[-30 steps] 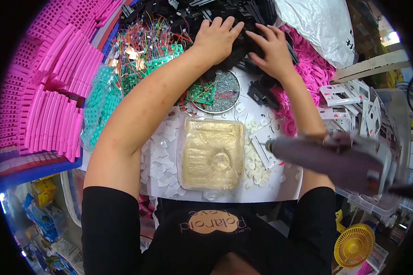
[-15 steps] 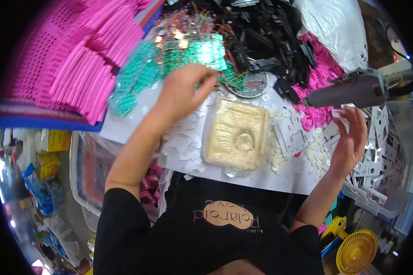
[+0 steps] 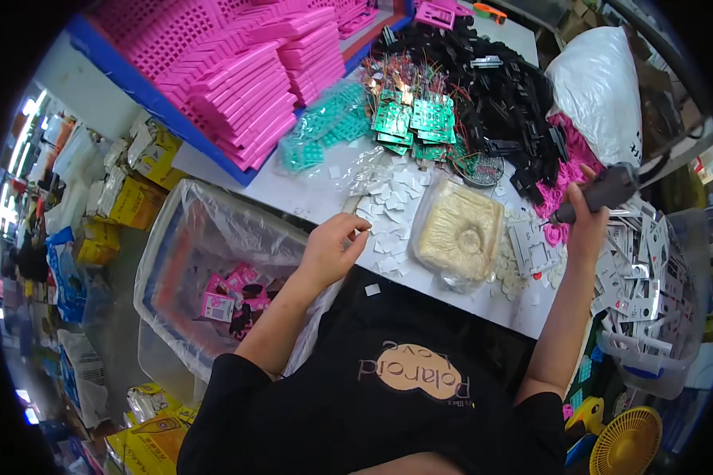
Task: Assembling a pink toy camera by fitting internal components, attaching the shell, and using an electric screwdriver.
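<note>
My right hand (image 3: 588, 218) is wrapped round a dark grey electric screwdriver (image 3: 610, 192), whose tip points left over a white plastic panel (image 3: 531, 247). My left hand (image 3: 333, 249) hovers at the near table edge, its fingers loosely bent and the thumb apart, with nothing visible in it. Just right of it lie scattered small white square pieces (image 3: 392, 198). Between my hands sits a tan block wrapped in clear plastic (image 3: 458, 229), with a round hollow in its top. Small round whitish pieces (image 3: 509, 279) lie beside the block.
Pink plastic panels (image 3: 245, 103) fill a blue-rimmed crate at far left. Green circuit boards (image 3: 412, 119), black parts (image 3: 515, 103) and pink pieces (image 3: 566, 150) are heaped behind the block. A lined bin (image 3: 154, 261) stands left, a clear tub (image 3: 673, 364) of white panels right.
My right hand has risen and closed round the electric screwdriver. My left hand has drawn back from the circuit boards to the near table edge. The view has also shifted.
</note>
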### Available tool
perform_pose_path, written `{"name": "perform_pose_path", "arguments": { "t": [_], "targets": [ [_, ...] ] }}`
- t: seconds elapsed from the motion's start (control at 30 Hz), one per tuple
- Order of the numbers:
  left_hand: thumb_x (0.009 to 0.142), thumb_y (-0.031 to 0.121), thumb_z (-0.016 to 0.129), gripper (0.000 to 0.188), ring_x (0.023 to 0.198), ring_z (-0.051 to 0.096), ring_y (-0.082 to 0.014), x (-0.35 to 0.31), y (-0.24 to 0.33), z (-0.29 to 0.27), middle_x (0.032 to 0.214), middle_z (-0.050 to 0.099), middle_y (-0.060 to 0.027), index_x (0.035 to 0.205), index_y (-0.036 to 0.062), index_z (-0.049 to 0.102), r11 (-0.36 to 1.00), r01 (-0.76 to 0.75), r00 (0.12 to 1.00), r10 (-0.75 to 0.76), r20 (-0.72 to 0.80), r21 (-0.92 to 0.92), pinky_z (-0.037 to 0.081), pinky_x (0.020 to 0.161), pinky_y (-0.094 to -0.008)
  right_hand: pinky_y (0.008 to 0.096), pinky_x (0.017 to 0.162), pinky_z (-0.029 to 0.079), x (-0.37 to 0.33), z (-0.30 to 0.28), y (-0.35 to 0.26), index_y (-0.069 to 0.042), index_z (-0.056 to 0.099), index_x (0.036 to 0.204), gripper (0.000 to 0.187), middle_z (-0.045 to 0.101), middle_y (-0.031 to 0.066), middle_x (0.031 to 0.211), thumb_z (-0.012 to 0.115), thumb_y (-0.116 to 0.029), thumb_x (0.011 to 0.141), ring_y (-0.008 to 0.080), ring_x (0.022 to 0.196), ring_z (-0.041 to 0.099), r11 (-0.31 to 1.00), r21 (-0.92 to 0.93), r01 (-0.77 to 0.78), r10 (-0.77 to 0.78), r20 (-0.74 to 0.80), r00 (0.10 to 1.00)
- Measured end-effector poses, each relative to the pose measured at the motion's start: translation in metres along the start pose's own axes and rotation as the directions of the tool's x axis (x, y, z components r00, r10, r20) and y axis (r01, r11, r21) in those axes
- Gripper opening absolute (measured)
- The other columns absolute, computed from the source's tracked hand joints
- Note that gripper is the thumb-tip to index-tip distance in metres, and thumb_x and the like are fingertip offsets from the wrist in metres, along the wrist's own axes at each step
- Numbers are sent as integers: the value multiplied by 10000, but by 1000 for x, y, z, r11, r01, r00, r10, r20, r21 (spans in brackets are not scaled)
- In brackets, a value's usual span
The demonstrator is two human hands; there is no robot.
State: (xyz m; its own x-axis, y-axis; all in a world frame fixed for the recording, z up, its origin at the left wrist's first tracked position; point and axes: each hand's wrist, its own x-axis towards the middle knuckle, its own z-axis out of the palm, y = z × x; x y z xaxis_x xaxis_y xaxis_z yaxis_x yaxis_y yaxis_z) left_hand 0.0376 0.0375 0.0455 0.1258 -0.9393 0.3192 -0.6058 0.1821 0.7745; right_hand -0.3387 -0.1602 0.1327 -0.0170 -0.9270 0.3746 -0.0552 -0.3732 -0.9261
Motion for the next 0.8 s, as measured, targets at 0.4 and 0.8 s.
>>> {"name": "perform_pose_path", "arguments": {
  "t": [0.4,0.8],
  "targets": [
    [921,52,666,149,838,674,-170,-67,16,-9,955,702,-103,1051,-14,695,993,-117,990,117,-83,3,525,766,-283,309,688,471,-5,-16,-2,-7,614,1048,369,655,26,860,791,-288,890,119,757,564,948,-252,196,-205,-11,979],
    [899,65,671,144,799,660,-221,-75,6,8,918,683,-128,1020,-10,691,995,-90,995,88,-55,-39,519,747,-320,408,923,484,-16,-53,16,-25,532,1327,625,668,151,1116,811,-281,830,303,1056,623,632,-691,351,-479,7,878]
  ]
}}
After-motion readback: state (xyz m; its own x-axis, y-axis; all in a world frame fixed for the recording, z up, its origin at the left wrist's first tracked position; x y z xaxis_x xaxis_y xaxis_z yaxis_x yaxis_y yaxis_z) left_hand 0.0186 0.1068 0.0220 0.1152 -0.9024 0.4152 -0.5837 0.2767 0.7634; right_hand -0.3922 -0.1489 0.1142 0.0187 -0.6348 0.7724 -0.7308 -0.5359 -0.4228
